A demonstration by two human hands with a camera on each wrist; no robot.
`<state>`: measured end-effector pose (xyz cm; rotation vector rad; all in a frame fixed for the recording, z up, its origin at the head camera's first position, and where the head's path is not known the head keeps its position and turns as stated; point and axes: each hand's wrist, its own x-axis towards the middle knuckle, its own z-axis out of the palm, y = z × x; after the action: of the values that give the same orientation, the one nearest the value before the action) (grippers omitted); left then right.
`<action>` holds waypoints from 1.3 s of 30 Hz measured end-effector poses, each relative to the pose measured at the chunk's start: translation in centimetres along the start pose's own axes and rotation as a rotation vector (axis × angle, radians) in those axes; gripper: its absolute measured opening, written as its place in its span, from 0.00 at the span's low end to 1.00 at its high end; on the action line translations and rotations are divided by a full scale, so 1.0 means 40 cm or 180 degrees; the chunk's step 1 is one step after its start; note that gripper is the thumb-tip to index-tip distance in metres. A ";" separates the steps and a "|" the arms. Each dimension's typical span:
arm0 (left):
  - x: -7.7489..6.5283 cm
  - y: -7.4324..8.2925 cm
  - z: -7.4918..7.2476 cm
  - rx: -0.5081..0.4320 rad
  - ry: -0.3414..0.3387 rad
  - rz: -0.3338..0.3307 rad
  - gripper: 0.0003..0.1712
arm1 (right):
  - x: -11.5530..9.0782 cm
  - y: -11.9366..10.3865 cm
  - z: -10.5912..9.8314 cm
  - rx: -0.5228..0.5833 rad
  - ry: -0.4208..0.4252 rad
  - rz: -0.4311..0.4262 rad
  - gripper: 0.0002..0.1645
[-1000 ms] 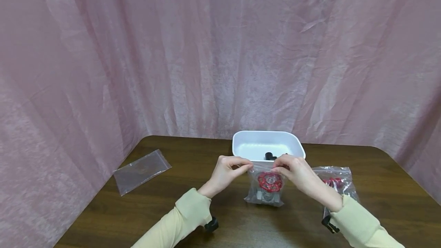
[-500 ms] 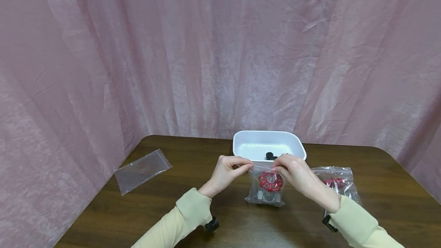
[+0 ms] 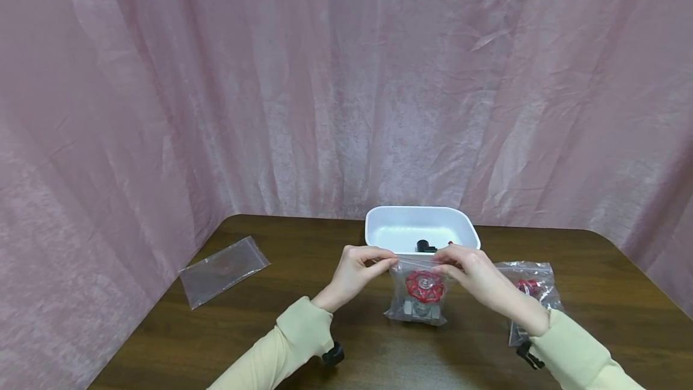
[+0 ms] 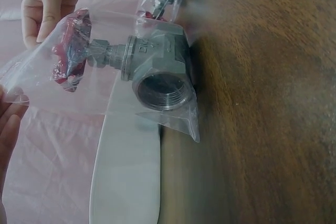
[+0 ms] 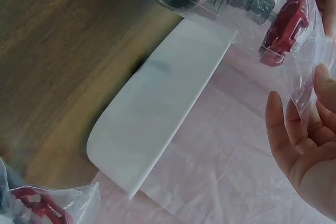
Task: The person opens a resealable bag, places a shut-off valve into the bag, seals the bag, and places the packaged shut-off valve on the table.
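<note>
A metal gate valve (image 4: 157, 59) with a red handwheel (image 3: 425, 286) stands on the table inside a clear zip bag (image 3: 397, 306). The wheel is uppermost. My left hand (image 3: 358, 271) pinches the bag's top left corner between thumb and fingertips. At the right end of the bag's top edge, the thumb and fingers of my right hand (image 3: 472, 274) pinch the plastic. In the right wrist view, the right thumb (image 5: 324, 85) presses the film against the fingers, while the other fingers spread away from the bag.
Behind the bag sits a white plastic tub (image 3: 400, 230) with a black part (image 3: 424, 246) in it. Another bagged red-wheel valve (image 3: 530, 287) lies on the right, partly behind my right forearm. A flat clear bag (image 3: 223, 271) lies at the left. Pink curtains hang behind the table.
My right hand has shifted slightly to the right along the bag's top edge. The left hand and the bagged valve have stayed in place.
</note>
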<state>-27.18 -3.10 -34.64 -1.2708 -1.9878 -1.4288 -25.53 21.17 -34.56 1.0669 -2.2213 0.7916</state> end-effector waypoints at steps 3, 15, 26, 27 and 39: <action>0.000 0.000 0.000 0.0014 -0.0004 0.0019 0.05 | -0.001 0.000 0.000 -0.0014 -0.0010 0.0026 0.14; 0.000 -0.001 0.002 0.0004 0.0030 0.0029 0.05 | 0.000 -0.001 0.006 -0.0278 0.0138 -0.0098 0.05; -0.001 -0.004 0.001 -0.0032 0.0046 -0.0014 0.05 | 0.002 0.004 0.005 0.0051 0.0148 -0.0148 0.13; -0.001 -0.004 0.001 -0.0025 0.0046 -0.0014 0.05 | 0.003 0.004 0.005 0.0053 0.0141 -0.0135 0.10; -0.002 0.000 -0.002 -0.0003 0.0013 0.0029 0.05 | 0.007 -0.009 0.018 -0.0435 0.0278 -0.0116 0.16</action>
<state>-27.15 -3.20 -34.67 -1.2746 -1.9766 -1.4271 -25.53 20.32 -34.77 0.9854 -2.1432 0.6485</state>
